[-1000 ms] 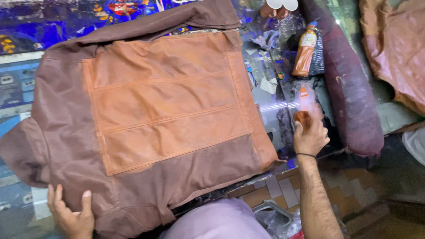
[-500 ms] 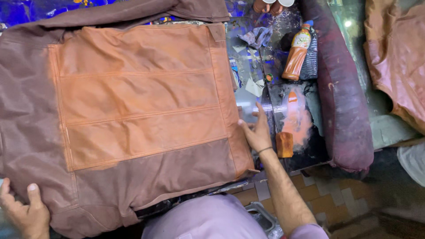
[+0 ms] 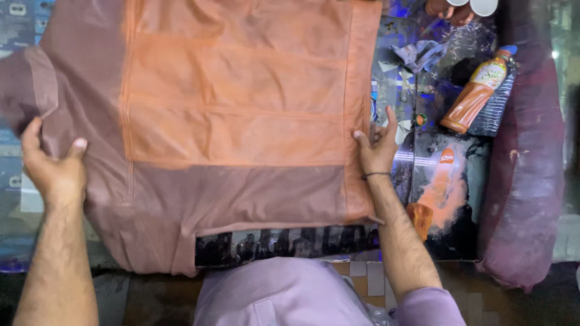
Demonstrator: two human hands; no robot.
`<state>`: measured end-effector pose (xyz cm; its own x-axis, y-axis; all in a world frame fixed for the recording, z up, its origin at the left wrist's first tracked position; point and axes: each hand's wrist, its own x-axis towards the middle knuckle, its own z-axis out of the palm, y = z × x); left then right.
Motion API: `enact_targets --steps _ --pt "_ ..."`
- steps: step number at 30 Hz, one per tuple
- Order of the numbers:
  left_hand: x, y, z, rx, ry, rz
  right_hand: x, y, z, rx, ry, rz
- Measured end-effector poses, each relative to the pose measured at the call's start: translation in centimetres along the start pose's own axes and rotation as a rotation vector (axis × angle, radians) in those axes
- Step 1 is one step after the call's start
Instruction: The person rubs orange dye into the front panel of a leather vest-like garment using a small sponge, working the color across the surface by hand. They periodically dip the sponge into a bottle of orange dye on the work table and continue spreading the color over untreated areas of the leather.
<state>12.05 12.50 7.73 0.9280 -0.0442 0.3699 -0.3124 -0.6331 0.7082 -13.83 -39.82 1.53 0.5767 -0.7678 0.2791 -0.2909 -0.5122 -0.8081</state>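
Note:
A brown leather jacket (image 3: 199,205) with a lighter orange-tan back panel (image 3: 241,90) lies spread flat on the glass-topped table (image 3: 284,244). My left hand (image 3: 53,169) grips the jacket's left side near the sleeve, thumb on top of the leather. At the jacket's right edge, my right hand (image 3: 376,148) pinches the leather with the other fingers raised. A dark band sits on that wrist.
An orange spray bottle (image 3: 436,193) lies on the table right of my right hand. A bottle of orange drink (image 3: 477,90) rests further back beside a crumpled cloth (image 3: 423,54). A dark maroon leather roll (image 3: 528,181) runs along the right side.
My right hand left the spray bottle and came to the jacket's right edge. My left hand moved up from the jacket's lower corner to its left side. The jacket now lies higher in view.

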Motion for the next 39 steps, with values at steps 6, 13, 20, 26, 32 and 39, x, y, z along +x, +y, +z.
enact_targets --steps 6,13,20,26,32,39 --pt "3.4 1.3 2.5 0.122 -0.088 -0.193 4.4 -2.1 0.5 0.036 -0.086 -0.087" --pt "-5.2 9.0 3.6 0.384 -0.091 0.334 -5.9 -5.7 -9.9 0.086 -0.215 -0.131" --pt "-19.1 20.6 16.9 -0.029 -0.769 0.943 -12.5 -5.1 -14.7 -0.412 0.197 -0.265" --pt "-20.5 22.3 20.9 0.073 -0.813 0.956 -14.1 0.1 -15.9 -0.9 0.108 0.066" --pt "-22.2 21.7 21.5 0.096 -0.685 1.018 -15.3 5.0 -17.1 -0.535 0.263 -0.091" --pt "-23.3 23.0 22.2 0.143 -0.706 0.992 -14.4 5.9 -19.6 -0.852 0.081 0.076"
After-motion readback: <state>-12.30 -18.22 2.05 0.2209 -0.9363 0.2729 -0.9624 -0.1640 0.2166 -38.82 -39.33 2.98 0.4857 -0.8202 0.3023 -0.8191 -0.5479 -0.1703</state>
